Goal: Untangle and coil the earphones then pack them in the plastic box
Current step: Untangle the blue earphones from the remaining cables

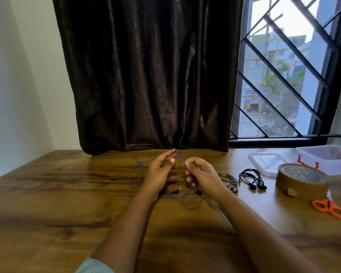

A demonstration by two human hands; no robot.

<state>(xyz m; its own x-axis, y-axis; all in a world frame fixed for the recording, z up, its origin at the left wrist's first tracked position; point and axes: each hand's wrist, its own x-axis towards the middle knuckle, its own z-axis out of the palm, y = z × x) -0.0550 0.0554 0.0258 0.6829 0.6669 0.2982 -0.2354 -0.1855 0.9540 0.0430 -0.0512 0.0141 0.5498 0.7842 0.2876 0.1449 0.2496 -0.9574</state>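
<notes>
On the table (67, 194) the purple earphones (140, 165) lie in loose loops in the middle, part of the cord lifted between the two hands. The left hand (159, 171) seems to pinch the cord at its raised fingertips, though it is blurred, and the right hand (202, 174) is curled and pinches it with thumb and forefinger. To the right lie scissors (329, 207), grey earphones (231, 181), black earphones (252, 178) and tape (301, 181), then the lid (268, 162) and the box (331, 159) far right.
</notes>
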